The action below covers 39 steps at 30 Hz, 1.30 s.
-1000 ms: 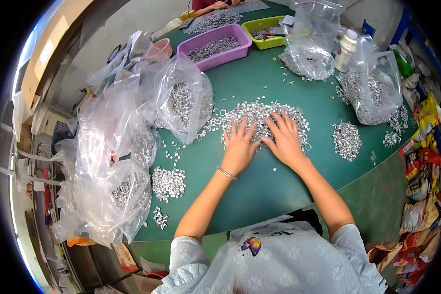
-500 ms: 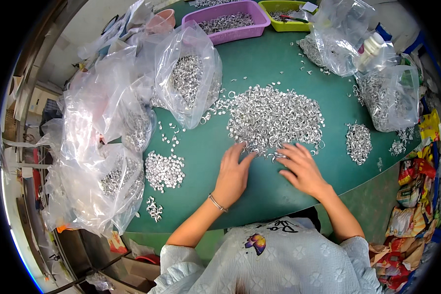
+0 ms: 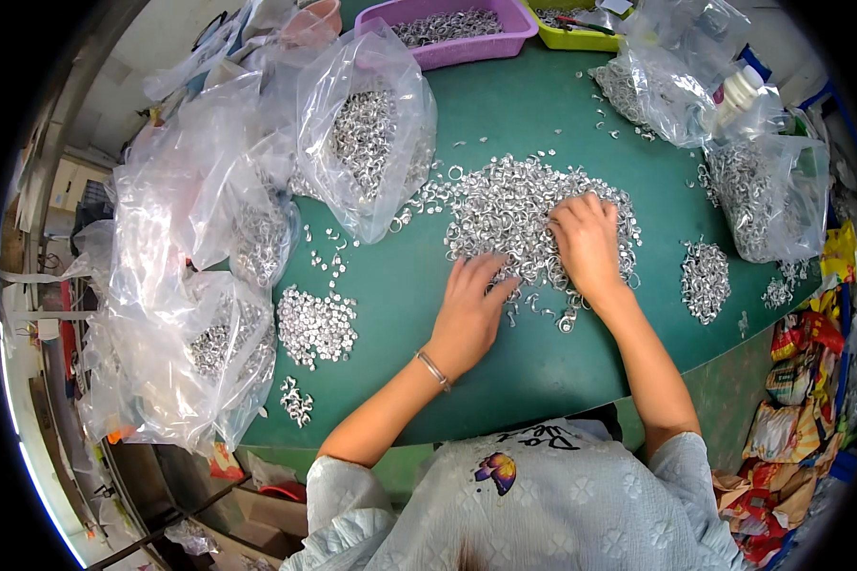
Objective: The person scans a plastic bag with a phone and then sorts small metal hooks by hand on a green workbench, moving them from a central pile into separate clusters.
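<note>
A broad heap of small silvery metal pieces (image 3: 505,209), many of them ring-shaped or curved, lies spread on the green tabletop (image 3: 543,381). My left hand (image 3: 468,306) rests at the heap's near left edge, fingers apart and touching the pieces. Over on the right part of the heap, my right hand (image 3: 588,249) lies with bent, slightly spread fingers on top of it; its fingertips reach among the pieces and are partly hidden. No piece can be seen gripped in either hand. Several loose pieces (image 3: 567,319) lie between the hands, at the heap's near edge.
Left of the heap are a pile of small pieces (image 3: 316,326), a smaller cluster (image 3: 296,403) and clear plastic bags (image 3: 181,247) of parts. Another pile (image 3: 705,282) and bag (image 3: 769,205) lie right. Behind stand a purple basin (image 3: 521,33) and a yellow-green tray (image 3: 581,40).
My right hand has moved forward from the near edge onto the heap's right part. The left hand has shifted slightly right and forward. Loose pieces now lie scattered along the near edge.
</note>
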Available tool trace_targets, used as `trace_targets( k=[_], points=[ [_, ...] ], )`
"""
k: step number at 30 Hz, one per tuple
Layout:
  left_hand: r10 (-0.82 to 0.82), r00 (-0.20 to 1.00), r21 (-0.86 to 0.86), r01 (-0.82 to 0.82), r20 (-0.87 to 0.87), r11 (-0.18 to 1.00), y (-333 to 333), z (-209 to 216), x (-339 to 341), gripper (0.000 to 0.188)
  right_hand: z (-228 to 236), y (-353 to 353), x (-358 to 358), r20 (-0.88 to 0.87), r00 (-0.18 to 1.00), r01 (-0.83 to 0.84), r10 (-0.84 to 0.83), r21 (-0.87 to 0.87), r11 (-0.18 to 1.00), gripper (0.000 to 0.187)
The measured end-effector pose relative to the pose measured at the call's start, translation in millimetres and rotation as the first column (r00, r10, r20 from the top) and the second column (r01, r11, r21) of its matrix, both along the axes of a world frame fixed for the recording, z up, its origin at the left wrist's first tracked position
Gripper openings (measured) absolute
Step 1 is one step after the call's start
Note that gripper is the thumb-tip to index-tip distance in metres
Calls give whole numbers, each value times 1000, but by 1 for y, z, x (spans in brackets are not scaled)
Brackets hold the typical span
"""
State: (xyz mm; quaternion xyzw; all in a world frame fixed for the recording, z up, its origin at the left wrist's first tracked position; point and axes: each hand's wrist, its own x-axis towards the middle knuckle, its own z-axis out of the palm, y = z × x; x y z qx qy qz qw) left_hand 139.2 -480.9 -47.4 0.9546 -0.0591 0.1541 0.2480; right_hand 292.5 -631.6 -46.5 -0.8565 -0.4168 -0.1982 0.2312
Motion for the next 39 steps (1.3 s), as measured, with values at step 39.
trace_targets(
  k=[39],
  points=[
    [-132, 972, -221, 88, -192, 971, -53, 6, -53, 28, 25, -39, -65, -415, 897, -90, 151, 164, 982, 23]
  ],
)
